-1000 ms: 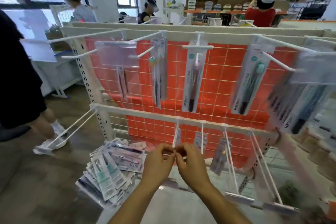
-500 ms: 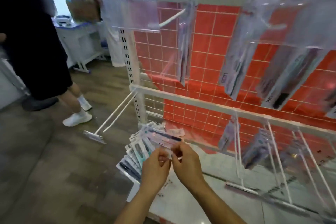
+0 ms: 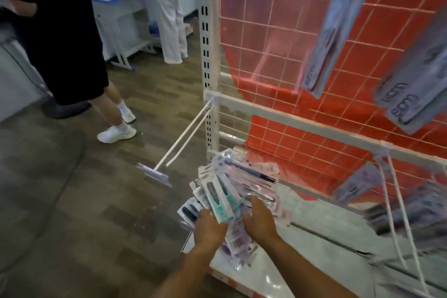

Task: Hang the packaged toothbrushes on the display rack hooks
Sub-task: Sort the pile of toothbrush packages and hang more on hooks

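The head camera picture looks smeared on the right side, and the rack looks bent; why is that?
In the head view, motion blur smears the hanging packs at upper right and the lower hooks; the pile of packaged toothbrushes and both hands, left hand and right hand, stay fairly sharp. The wide-angle lens bows the rack's straight bars. A pinkish sheen washes the grid panel.

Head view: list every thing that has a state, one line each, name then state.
Left hand: reaching into the pile, grip hidden.
Right hand: resting on the pile, fingers hidden.
Pile of toothbrush packs: loose on the base shelf, unhung.
Corner hook: empty.
Upper packs: hanging.
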`<state>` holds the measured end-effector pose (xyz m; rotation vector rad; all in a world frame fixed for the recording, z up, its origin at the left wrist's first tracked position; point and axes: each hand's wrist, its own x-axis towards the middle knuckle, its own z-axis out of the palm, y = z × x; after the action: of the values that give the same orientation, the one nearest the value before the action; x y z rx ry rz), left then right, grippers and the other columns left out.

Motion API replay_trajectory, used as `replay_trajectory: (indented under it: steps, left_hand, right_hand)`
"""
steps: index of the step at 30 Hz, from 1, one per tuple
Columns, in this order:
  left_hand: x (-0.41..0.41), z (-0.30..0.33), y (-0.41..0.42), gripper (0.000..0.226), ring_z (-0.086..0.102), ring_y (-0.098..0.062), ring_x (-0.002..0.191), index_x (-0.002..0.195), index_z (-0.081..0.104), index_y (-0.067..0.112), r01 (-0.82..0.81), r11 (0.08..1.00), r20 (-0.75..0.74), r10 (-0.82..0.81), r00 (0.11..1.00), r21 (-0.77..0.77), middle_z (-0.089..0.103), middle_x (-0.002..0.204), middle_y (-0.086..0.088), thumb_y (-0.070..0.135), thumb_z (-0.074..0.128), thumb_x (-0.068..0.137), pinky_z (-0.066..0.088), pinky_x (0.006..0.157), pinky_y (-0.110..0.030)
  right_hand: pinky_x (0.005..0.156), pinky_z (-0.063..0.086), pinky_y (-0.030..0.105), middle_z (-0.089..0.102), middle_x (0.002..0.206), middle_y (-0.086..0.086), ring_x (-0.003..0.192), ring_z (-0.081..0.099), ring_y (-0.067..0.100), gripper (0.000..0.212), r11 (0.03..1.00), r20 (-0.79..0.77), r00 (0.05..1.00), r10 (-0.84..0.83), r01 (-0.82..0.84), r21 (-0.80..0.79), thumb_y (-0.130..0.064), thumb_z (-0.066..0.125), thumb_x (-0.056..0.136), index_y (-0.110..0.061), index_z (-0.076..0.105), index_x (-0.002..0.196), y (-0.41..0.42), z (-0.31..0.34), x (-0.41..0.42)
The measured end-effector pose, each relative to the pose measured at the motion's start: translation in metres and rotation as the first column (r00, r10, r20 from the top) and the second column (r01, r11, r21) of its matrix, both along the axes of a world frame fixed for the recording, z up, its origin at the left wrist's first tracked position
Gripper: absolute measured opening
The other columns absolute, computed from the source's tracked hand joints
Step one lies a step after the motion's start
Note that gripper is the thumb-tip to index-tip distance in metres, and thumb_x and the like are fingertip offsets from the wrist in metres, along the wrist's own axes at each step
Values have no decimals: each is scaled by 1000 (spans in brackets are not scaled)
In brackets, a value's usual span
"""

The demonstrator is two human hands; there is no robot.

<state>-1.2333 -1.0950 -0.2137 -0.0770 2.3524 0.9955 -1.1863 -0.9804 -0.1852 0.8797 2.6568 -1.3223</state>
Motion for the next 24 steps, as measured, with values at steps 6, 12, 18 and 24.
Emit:
replay_trajectory:
  steps: [6, 12, 18, 24]
  left_hand:
    - [-8, -27, 6, 28, 67, -27, 100, 109, 43, 17, -112, 991, 79, 105, 991, 79, 62, 122, -7, 16, 62, 89, 60, 69, -34]
    - [-13, -57, 3, 31, 69, -18, 97, 109, 53, 11, -142, 984, 72, 135, 988, 106, 70, 111, 0, 20, 70, 84, 59, 81, -36]
    - [-19, -59, 1, 23, 70, -14, 93, 106, 61, 16, -89, 992, 60, 83, 995, 95, 70, 109, 4, 24, 70, 85, 59, 74, -29]
    - [-19, -32, 4, 22, 67, -15, 99, 105, 55, 21, -146, 939, 104, 119, 987, 312, 67, 112, 2, 14, 66, 88, 58, 72, -23]
  right_hand:
    - [75, 42, 22, 58, 100, -6, 95, 59, 14, 8, 999, 14, 999, 31, -31, -22, -28, 55, 94, -25, 55, 102, 4, -35, -16]
    - [74, 55, 28, 63, 102, -3, 90, 62, 13, 9, 995, 118, 993, -24, 12, 100, -19, 59, 90, -22, 56, 98, 3, -63, -25]
    - [51, 41, 9, 68, 104, 1, 75, 61, 8, 15, 998, 170, 983, -62, 61, 13, -16, 55, 94, -13, 67, 103, 2, -69, -33]
    - [63, 52, 19, 68, 97, 2, 77, 64, 10, 8, 970, 107, 974, -198, 210, -124, -16, 54, 94, -18, 62, 93, 0, -56, -31]
